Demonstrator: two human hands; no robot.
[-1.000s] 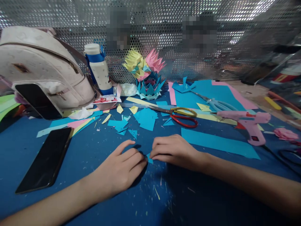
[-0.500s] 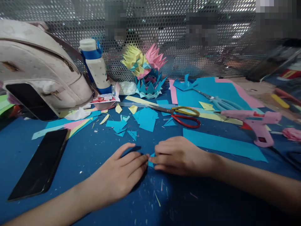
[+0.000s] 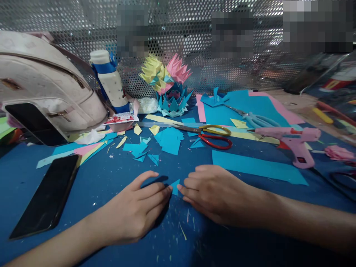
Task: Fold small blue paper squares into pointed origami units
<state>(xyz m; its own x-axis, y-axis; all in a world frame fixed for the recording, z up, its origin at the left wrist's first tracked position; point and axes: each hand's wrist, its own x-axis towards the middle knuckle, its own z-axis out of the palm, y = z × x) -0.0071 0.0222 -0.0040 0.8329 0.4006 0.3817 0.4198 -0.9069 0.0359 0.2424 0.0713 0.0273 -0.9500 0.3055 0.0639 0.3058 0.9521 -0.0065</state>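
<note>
A small triangular piece of blue paper (image 3: pixel 175 187) lies on the table between my two hands. My left hand (image 3: pixel 136 209) rests palm down, fingers stretched and thumb apart, its fingertips at the paper's left edge. On the other side, my right hand (image 3: pixel 219 194) is curled, with one fingertip at the paper's right edge and no grip on it visible. Beyond the hands are blue paper scraps (image 3: pixel 169 140) and scissors (image 3: pixel 214 135) with one yellow and one red handle. A long blue paper strip (image 3: pixel 258 167) lies past my right hand.
At left are a phone (image 3: pixel 46 196), another phone (image 3: pixel 36 124) leaning on a backpack (image 3: pixel 78 96), and a bottle (image 3: pixel 109 83). Folded-paper flowers (image 3: pixel 172 100) stand at the back. Blue pliers (image 3: pixel 258 119) and a corded pink glue gun (image 3: pixel 294 139) lie at right.
My right hand has drawn slightly back from the small blue paper, so more of it shows. My left hand stays beside it. The whole view has shifted slightly.
</note>
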